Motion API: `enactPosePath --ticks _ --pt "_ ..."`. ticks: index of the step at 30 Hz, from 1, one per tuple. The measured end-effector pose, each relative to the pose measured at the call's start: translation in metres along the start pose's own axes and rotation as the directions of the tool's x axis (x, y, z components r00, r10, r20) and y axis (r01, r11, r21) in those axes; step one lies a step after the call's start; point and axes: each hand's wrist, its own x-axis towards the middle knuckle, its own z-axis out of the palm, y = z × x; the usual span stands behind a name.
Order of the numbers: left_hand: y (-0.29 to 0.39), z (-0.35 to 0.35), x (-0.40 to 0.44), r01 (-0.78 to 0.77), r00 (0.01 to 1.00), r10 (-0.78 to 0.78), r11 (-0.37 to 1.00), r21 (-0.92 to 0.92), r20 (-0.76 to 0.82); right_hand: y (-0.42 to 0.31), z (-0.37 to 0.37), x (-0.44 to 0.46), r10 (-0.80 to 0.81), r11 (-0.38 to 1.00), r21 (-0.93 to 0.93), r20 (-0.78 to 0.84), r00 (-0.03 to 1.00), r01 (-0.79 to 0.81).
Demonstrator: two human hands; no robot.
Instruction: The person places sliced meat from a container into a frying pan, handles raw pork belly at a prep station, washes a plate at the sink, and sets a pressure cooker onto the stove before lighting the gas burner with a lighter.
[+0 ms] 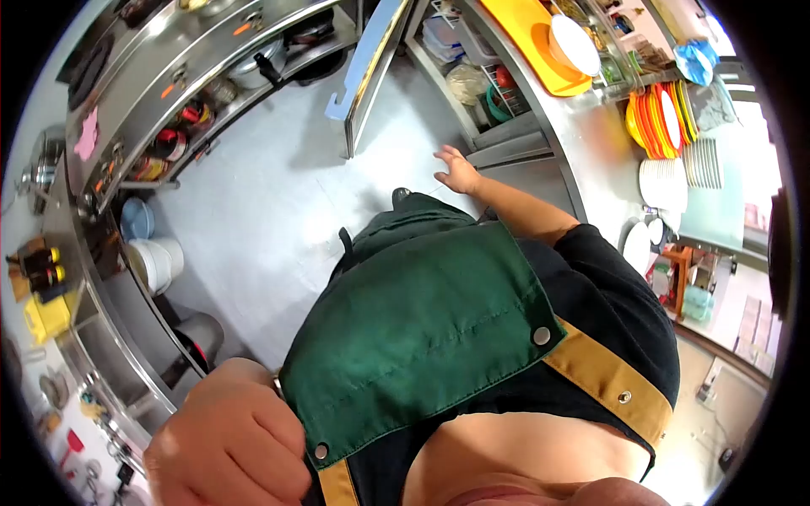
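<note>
My left hand is raised close to the camera at the lower left, fingers curled into a fist. Whether anything is inside it is hidden. Lower down, my right hand reaches forward with its fingers apart and nothing in them. It is beside the open under-counter fridge, whose door stands swung out. A light blue flat piece with a hooked end lies along the top of that door. Inside the fridge are plastic containers, a bagged item and a green bowl.
An orange tray with a white bowl sits on the right counter, near stacks of orange plates and white plates. A stove counter curves along the left. White buckets stand on the floor.
</note>
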Motion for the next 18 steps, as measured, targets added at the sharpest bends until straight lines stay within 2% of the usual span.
enactPosePath --ticks 1,2,3,4,5,6,7,9,11,13,14,15,16,17,18 --pt "0.001 -0.006 0.0 0.042 0.999 -0.043 0.996 0.081 0.013 0.008 0.001 -0.001 0.005 1.0 0.0 -0.04 0.999 -0.005" --pt "0.003 -0.016 0.001 0.107 0.994 -0.106 0.959 0.264 -0.018 0.016 0.001 -0.001 0.023 1.0 0.004 -0.068 0.997 -0.023" --pt "-0.005 -0.04 0.012 0.299 0.953 -0.219 0.783 0.545 -0.208 0.044 0.02 -0.03 0.078 0.996 0.049 0.039 0.996 -0.08" --pt "-0.015 -0.056 0.008 0.428 0.903 -0.236 0.575 0.698 -0.359 0.061 0.015 -0.016 0.188 0.979 0.068 0.032 0.982 -0.19" --pt "-0.042 -0.075 -0.004 0.522 0.843 -0.011 0.258 0.813 -0.538 0.073 0.009 0.002 0.257 0.965 0.048 0.017 0.966 -0.257" --pt "-0.065 -0.107 -0.011 0.735 0.626 -0.08 0.391 0.553 -0.776 0.087 0.003 0.019 0.327 0.94 0.099 0.011 0.945 -0.327" --pt "-0.087 -0.147 -0.022 0.835 0.446 -0.204 0.446 0.323 -0.872 0.1 0.004 0.032 0.399 0.905 0.148 0.027 0.917 -0.398" --pt "-0.133 -0.219 -0.06 0.897 0.158 -0.311 0.443 0.004 -0.937 0.121 0.0 0.067 0.517 0.832 0.225 0.018 0.856 -0.507" --pt "-0.175 -0.277 -0.102 0.946 -0.03 -0.284 0.302 -0.119 -0.958 0.145 -0.003 0.116 0.582 0.766 0.315 0.032 0.813 -0.561" --pt "-0.228 -0.331 -0.171 0.973 0.183 -0.046 0.154 0.174 -0.982 0.172 -0.003 0.174 0.645 0.692 0.345 0.099 0.757 -0.634" --pt "-0.237 -0.35 -0.17 0.947 0.305 -0.012 -0.099 0.305 -0.952 0.17 -0.011 0.198 0.625 0.753 0.294 -0.04 0.78 -0.589" --pt "-0.247 -0.369 -0.168 0.848 0.425 -0.01 -0.346 0.402 -0.905 0.188 -0.01 0.23 0.552 0.823 0.172 -0.018 0.834 -0.541" --pt "-0.256 -0.383 -0.162 0.885 0.315 -0.044 -0.349 0.31 -0.948 0.222 0.006 0.269 0.473 0.88 0.049 0.014 0.881 -0.473" --pt "-0.266 -0.397 -0.173 0.904 0.259 -0.053 -0.338 0.261 -0.964 0.237 0.002 0.307 0.567 0.804 0.094 0.176 0.804 -0.588" --pt "-0.276 -0.405 -0.182 0.921 0.142 -0.037 -0.362 0.145 -0.989 0.251 -0.002 0.346 0.639 0.71 0.095 0.331 0.695 -0.698"
